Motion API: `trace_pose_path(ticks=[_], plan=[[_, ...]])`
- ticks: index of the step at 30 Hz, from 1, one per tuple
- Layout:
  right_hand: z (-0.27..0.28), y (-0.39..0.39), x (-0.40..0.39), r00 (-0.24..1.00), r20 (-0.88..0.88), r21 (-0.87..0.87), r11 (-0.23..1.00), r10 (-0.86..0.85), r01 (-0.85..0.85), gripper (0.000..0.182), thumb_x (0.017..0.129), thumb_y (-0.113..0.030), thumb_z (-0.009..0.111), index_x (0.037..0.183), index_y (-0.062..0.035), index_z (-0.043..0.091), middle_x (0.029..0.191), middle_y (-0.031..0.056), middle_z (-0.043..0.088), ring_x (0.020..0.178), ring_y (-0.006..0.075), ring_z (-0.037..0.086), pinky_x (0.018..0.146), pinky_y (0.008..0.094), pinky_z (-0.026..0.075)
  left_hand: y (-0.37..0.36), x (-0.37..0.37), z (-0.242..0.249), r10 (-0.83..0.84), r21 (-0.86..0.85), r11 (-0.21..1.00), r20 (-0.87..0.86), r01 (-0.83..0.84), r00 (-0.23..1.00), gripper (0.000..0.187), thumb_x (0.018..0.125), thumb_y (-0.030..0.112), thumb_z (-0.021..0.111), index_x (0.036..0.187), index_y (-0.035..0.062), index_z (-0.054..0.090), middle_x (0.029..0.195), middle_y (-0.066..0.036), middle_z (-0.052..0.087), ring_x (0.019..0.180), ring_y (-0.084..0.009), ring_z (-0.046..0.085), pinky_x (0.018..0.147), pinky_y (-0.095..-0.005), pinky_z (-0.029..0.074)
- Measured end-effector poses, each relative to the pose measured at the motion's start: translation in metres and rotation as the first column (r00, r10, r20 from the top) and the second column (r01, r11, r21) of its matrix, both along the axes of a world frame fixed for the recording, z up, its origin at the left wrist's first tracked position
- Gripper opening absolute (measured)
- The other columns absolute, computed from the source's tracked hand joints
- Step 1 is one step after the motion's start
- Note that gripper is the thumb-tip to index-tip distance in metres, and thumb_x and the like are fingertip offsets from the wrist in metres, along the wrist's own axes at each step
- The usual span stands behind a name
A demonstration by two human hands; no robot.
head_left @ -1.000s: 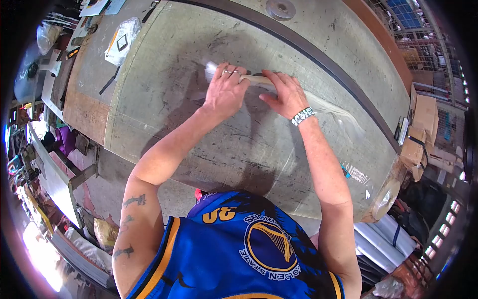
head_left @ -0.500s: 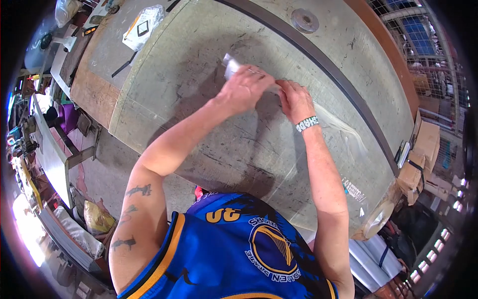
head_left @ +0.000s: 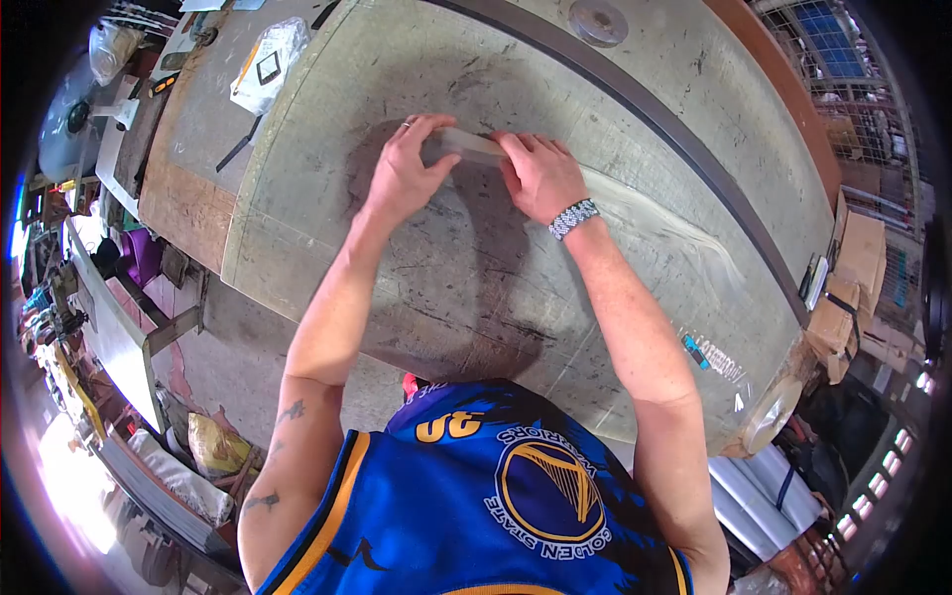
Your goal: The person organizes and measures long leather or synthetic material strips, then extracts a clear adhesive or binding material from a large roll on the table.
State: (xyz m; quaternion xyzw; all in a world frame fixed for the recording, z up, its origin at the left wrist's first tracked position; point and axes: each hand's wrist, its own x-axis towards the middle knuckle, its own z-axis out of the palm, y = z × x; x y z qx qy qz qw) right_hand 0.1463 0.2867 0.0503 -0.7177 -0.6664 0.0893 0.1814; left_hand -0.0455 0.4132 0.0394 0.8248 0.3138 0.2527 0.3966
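A pale, translucent flat strip (head_left: 472,146) is stretched between my two hands, close over the grey worktable (head_left: 436,288). At the strip's left end, my left hand (head_left: 405,171) grips it between thumb and fingers, a ring showing on one finger. My right hand (head_left: 541,177), with a patterned bracelet (head_left: 573,218) at the wrist, pinches the other end. From beside the right hand, clear shiny strands (head_left: 684,233) trail across the tabletop to the right.
A dark metal bar (head_left: 635,104) runs along the table's far side, with a round roll (head_left: 598,22) beyond it. A white plastic bag (head_left: 268,64) lies at the upper left. Small parts (head_left: 709,355) sit near the right edge, and cardboard boxes (head_left: 843,307) stand beyond it.
My left hand has moved left and down, drawing away from the right hand, so the strip now spans between them. My right hand has shifted slightly left.
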Motion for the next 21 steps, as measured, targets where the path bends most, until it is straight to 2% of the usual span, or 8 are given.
trace_pose_path(ticks=[1, 2, 5, 6, 9, 13, 17, 21], plan=[[-0.001, 0.003, -0.003, 1.0, -0.002, -0.001, 1.0, 0.001, -0.001, 0.032, 0.094, -0.016, 0.065, 0.126, -0.0133, 0.061, 0.112, 0.0101, 0.071, 0.106, 0.0327, 0.067, 0.092, 0.0449, 0.051, -0.005, 0.002, -0.002, 0.04, -0.084, 0.996, 0.028, -0.037, 0.999, 0.05, 0.078, 0.004, 0.08, 0.125, 0.0043, 0.064, 0.128, -0.013, 0.065, 0.119, -0.0296, 0.063, 0.101, -0.0388, 0.05], [-0.001, 0.005, -0.006, 1.0, -0.003, -0.003, 1.0, 0.004, -0.004, 0.032, 0.094, -0.017, 0.066, 0.126, -0.0135, 0.061, 0.112, 0.0097, 0.071, 0.106, 0.0325, 0.067, 0.092, 0.0448, 0.052, -0.011, 0.006, -0.011, 0.111, 0.057, 0.991, 0.12, -0.119, 0.987, 0.058, 0.078, 0.003, 0.082, 0.132, 0.0043, 0.06, 0.135, -0.013, 0.059, 0.123, -0.0295, 0.061, 0.102, -0.039, 0.05], [0.002, 0.008, -0.011, 1.0, -0.01, -0.012, 1.0, -0.003, 0.003, 0.032, 0.094, -0.017, 0.066, 0.126, -0.0144, 0.061, 0.112, 0.0092, 0.071, 0.107, 0.032, 0.067, 0.092, 0.0445, 0.052, -0.021, -0.001, -0.011, 0.411, 0.153, 0.89, 0.14, -0.43, 0.901, 0.069, 0.076, 0.003, 0.084, 0.139, 0.0041, 0.055, 0.139, -0.015, 0.056, 0.128, -0.031, 0.057, 0.105, -0.0409, 0.049], [0.002, 0.007, -0.011, 1.0, -0.013, -0.005, 1.0, -0.006, 0.006, 0.032, 0.094, -0.017, 0.066, 0.126, -0.0145, 0.061, 0.112, 0.0092, 0.071, 0.107, 0.032, 0.067, 0.092, 0.0446, 0.052, -0.025, -0.006, -0.016, 0.448, 0.157, 0.873, 0.117, -0.462, 0.886, 0.071, 0.078, 0.004, 0.084, 0.141, 0.0045, 0.052, 0.137, -0.015, 0.057, 0.129, -0.0312, 0.058, 0.108, -0.0407, 0.049], [0.0, 0.007, -0.012, 1.0, -0.029, 0.005, 1.0, -0.008, 0.008, 0.033, 0.094, -0.017, 0.066, 0.127, -0.0146, 0.061, 0.111, 0.0093, 0.071, 0.106, 0.0321, 0.067, 0.092, 0.0448, 0.053, -0.041, -0.008, -0.029, 0.428, -0.023, 0.901, 0.202, -0.433, 0.881, 0.069, 0.079, 0.004, 0.084, 0.14, 0.0033, 0.053, 0.136, -0.014, 0.058, 0.129, -0.0293, 0.06, 0.108, -0.0392, 0.049], [-0.003, 0.007, -0.011, 0.999, -0.048, 0.005, 1.0, -0.002, 0.002, 0.034, 0.093, -0.017, 0.067, 0.126, -0.0144, 0.061, 0.109, 0.0091, 0.071, 0.105, 0.0312, 0.067, 0.091, 0.0448, 0.053, -0.042, -0.008, -0.029, 0.484, 0.015, 0.87, 0.168, -0.493, 0.859, 0.063, 0.08, 0.002, 0.081, 0.137, 0.0032, 0.055, 0.137, -0.015, 0.059, 0.123, -0.0305, 0.062, 0.104, -0.04, 0.051], [-0.003, 0.008, -0.01, 0.999, -0.04, 0.027, 1.0, 0.004, -0.003, 0.034, 0.091, -0.018, 0.068, 0.124, -0.0143, 0.062, 0.106, 0.008, 0.07, 0.103, 0.0292, 0.067, 0.09, 0.0438, 0.053, -0.038, -0.011, -0.026, 0.493, -0.111, 0.87, 0.192, -0.48, 0.849, 0.061, 0.081, 0.001, 0.08, 0.137, 0.0042, 0.056, 0.137, -0.014, 0.06, 0.121, -0.0294, 0.064, 0.104, -0.0403, 0.051], [-0.003, 0.01, -0.01, 0.999, -0.047, 0.038, 0.999, 0.006, -0.005, 0.033, 0.091, -0.019, 0.068, 0.124, -0.014, 0.062, 0.106, 0.0083, 0.07, 0.104, 0.0299, 0.067, 0.09, 0.0441, 0.053, -0.026, -0.012, -0.022, 0.492, -0.001, 0.864, 0.215, -0.503, 0.844, 0.059, 0.081, 0.003, 0.082, 0.135, 0.005, 0.058, 0.13, -0.011, 0.066, 0.119, -0.024, 0.065, 0.1, -0.0371, 0.052]])
